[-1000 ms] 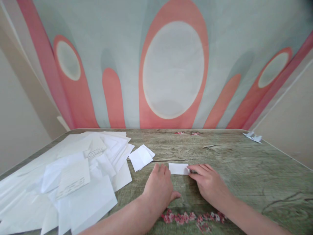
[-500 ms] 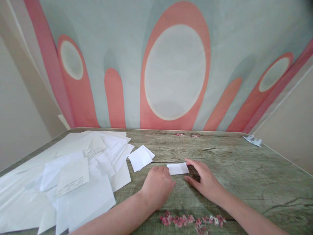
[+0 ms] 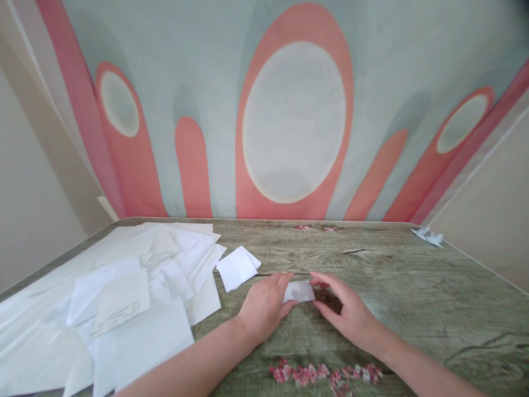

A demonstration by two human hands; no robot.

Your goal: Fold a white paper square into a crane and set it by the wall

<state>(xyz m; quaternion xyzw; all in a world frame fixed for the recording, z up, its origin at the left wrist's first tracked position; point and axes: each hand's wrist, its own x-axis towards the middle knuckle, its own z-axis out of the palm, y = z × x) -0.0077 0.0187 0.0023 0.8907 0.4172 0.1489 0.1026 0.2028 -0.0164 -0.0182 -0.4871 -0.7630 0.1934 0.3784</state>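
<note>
A small folded white paper (image 3: 300, 291) is between my two hands, over the wood-patterned table, its surface slightly curved. My left hand (image 3: 266, 302) grips its left end, with the thumb at the near edge and the fingers at the far edge. At the right end, my right hand (image 3: 345, 306) pinches the paper between thumb and fingertips. To the left of my left hand lie a few small white paper squares (image 3: 237, 269), overlapping one another.
A big spread of loose white sheets (image 3: 144, 342) covers the table's left side, some with writing. A folded white paper piece (image 3: 427, 236) sits at the far right edge. Behind the table (image 3: 433, 309) hangs a pink and grey-green patterned backdrop (image 3: 219, 138).
My left hand has turned and its thumb now reaches the paper's near edge. My right fingers have closed on the right end. The paper has moved slightly nearer and now curves.
</note>
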